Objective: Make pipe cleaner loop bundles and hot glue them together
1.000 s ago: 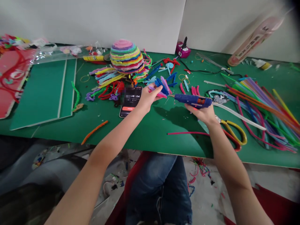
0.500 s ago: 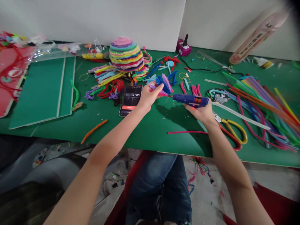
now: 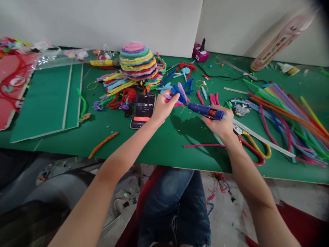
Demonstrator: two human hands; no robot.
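Note:
Pinched in my left hand (image 3: 164, 107) is a bundle of bent pipe cleaners (image 3: 181, 93) in blue, purple and pink. My right hand (image 3: 221, 125) is wrapped round a blue glue gun (image 3: 205, 111), whose nozzle points left and touches or nearly touches the bundle. A long clear glue stick (image 3: 262, 138) sticks out of the gun's back end and reaches right over the scissors. Behind my left forearm lies a phone (image 3: 143, 109) with a lit screen. Short pink pieces (image 3: 214, 99) and blue pieces (image 3: 189, 85) lie beyond the gun.
A striped dome of pipe cleaners (image 3: 138, 61) stands at the back. Scissors (image 3: 266, 150) and many loose pipe cleaners (image 3: 295, 116) lie to the right. Green boards (image 3: 46, 99) are at the left; a pink bottle (image 3: 281, 41) leans at the back right, and a magenta plug block (image 3: 202, 54) stands behind.
The glue gun in my right hand has shifted slightly left and tilted a little, and its glue stick has swung lower. My left hand has barely moved.

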